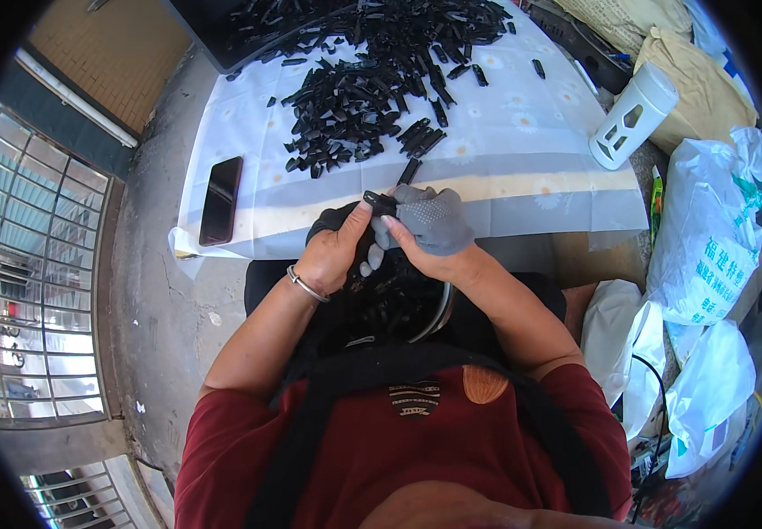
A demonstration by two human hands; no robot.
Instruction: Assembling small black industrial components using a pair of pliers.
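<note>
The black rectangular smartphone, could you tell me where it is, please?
In the head view, the smartphone lies near the left edge of the white flower-patterned tablecloth, left of the heap of small glossy black pieces.

I log left forearm [262, 331], angled up and inward | left hand [335, 249], fingers curled, bare thumb extended | right forearm [515, 306], slanting inward | right hand [434, 227], grey-gloved fingers folded, bare thumb forward | hands close together, both in a pinching grip
</note>
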